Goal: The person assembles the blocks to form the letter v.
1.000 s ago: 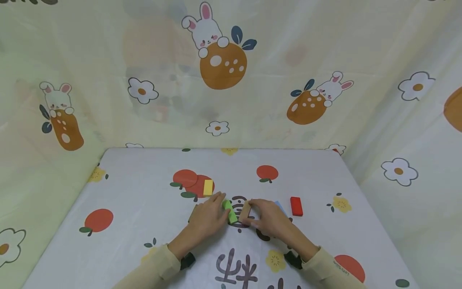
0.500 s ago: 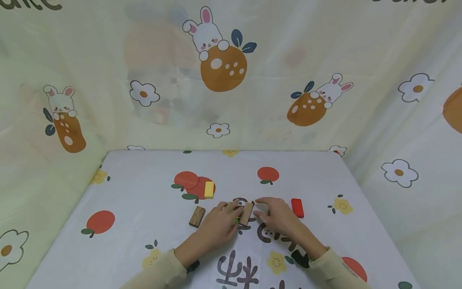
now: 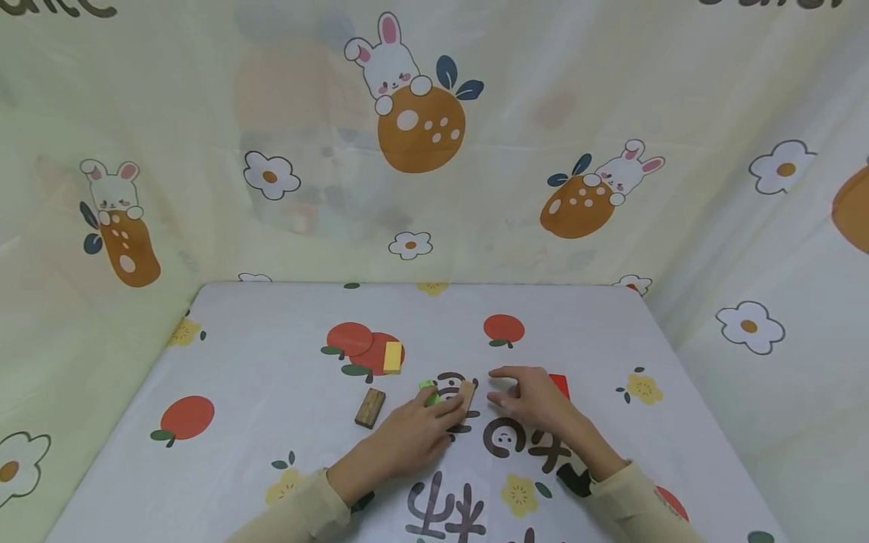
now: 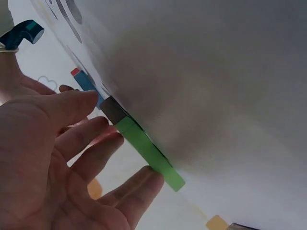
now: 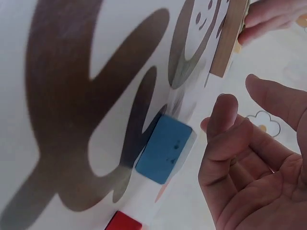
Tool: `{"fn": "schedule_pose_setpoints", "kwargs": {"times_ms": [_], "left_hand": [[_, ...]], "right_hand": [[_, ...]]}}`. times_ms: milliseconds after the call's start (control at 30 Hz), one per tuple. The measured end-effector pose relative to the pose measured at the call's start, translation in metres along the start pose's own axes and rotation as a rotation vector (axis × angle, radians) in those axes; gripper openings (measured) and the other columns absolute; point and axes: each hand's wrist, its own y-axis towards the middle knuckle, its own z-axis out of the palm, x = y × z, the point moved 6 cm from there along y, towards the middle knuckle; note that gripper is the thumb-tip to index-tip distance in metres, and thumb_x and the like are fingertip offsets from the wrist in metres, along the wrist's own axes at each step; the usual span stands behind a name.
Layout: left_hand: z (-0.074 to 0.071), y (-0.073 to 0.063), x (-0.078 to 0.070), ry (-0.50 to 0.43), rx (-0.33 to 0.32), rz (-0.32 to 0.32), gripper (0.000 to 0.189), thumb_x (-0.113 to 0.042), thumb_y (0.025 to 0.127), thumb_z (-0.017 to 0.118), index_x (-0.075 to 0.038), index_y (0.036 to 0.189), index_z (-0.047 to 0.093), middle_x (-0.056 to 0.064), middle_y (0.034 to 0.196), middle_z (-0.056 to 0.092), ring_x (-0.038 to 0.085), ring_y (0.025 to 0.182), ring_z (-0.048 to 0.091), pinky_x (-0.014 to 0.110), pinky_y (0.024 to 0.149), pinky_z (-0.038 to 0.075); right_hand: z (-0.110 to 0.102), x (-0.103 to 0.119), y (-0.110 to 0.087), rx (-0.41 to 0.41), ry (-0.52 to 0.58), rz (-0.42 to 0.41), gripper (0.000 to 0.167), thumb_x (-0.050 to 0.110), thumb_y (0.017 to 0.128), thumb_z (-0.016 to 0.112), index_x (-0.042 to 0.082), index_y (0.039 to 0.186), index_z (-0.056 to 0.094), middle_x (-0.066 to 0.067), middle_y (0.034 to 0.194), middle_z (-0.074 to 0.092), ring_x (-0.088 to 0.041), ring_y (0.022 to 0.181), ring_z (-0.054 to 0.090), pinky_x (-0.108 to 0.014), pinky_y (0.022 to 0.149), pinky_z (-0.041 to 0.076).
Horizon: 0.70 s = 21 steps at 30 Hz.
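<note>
1. On the table (image 3: 271, 324), my left hand (image 3: 410, 434) is just right of the left block (image 3: 370, 408).
2. Behind that, slightly rightward, lies the back block (image 3: 393, 357).
3. The centre block (image 4: 148, 153) is at my left fingers; right of it, the next block (image 3: 468, 391).
4. My right hand (image 3: 539, 396) is right of the next block, apart from it.
5. The right block (image 3: 560, 385) lies partly behind my right hand.
6. The fifth block (image 5: 165, 149) lies between next block and right block.
</note>
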Motion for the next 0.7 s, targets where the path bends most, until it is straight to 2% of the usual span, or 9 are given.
{"fn": "schedule_pose_setpoints", "kwargs": {"times_ms": [200,300,467,700], "left_hand": [[0.002,0.000,0.000,0.022,-0.007,0.012,0.053,-0.030,0.105,0.064,-0.025,0.157,0.054,-0.004,0.166,0.049,0.038,0.149,0.051,0.042,0.114,0.055],[0.002,0.000,0.001,0.026,-0.002,0.009,0.053,-0.030,0.105,0.064,-0.026,0.157,0.054,-0.004,0.166,0.049,0.037,0.150,0.051,0.041,0.113,0.056],[0.003,0.000,0.001,0.028,0.023,-0.002,0.055,-0.031,0.105,0.064,-0.028,0.158,0.052,-0.006,0.168,0.047,0.036,0.151,0.050,0.041,0.113,0.056],[0.003,0.000,0.002,0.015,0.037,-0.019,0.058,-0.032,0.104,0.066,-0.029,0.159,0.050,-0.008,0.168,0.045,0.036,0.153,0.048,0.040,0.115,0.054]], "right_hand": [[-0.007,-0.004,0.002,0.032,0.015,-0.042,0.042,0.018,0.095,0.079,0.008,0.135,0.072,0.000,0.068,0.062,-0.012,0.059,0.052,-0.023,0.050,0.042],[-0.012,-0.008,0.003,0.030,0.012,-0.051,0.041,0.017,0.095,0.078,0.008,0.135,0.072,0.000,0.069,0.063,-0.012,0.060,0.053,-0.022,0.051,0.043],[-0.015,-0.017,0.004,0.053,0.025,-0.069,0.041,0.014,0.095,0.077,0.008,0.135,0.072,-0.001,0.077,0.065,-0.012,0.061,0.053,-0.023,0.051,0.044],[-0.018,-0.030,0.002,0.069,0.038,-0.077,0.042,0.015,0.094,0.078,0.009,0.135,0.072,-0.002,0.074,0.058,-0.010,0.056,0.048,-0.022,0.049,0.039]]}}
